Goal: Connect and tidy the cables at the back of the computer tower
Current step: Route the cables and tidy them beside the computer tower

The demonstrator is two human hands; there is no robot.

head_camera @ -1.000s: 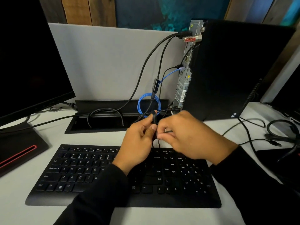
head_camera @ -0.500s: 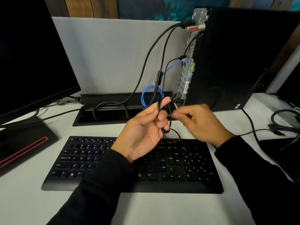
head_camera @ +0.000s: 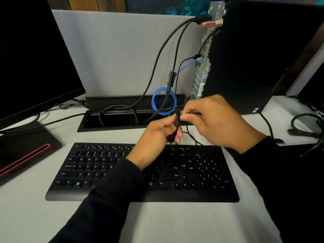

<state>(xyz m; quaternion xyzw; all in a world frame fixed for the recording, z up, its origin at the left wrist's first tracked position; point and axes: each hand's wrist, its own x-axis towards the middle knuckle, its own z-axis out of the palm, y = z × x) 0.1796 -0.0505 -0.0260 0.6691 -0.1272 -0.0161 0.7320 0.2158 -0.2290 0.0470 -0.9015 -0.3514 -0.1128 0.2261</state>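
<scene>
Head view: left hand (head_camera: 154, 135), right hand (head_camera: 215, 120) hide thin black cable (head_camera: 192, 135) grip.

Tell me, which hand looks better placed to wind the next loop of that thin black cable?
Probably the right hand: it pinches the thin black cable, while the left hand grips the gathered loops.

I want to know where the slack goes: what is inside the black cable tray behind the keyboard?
Inside the cable tray, a black cable loop and the lower part of a coiled blue cable show. The left hand and right hand cover its right end.
</scene>
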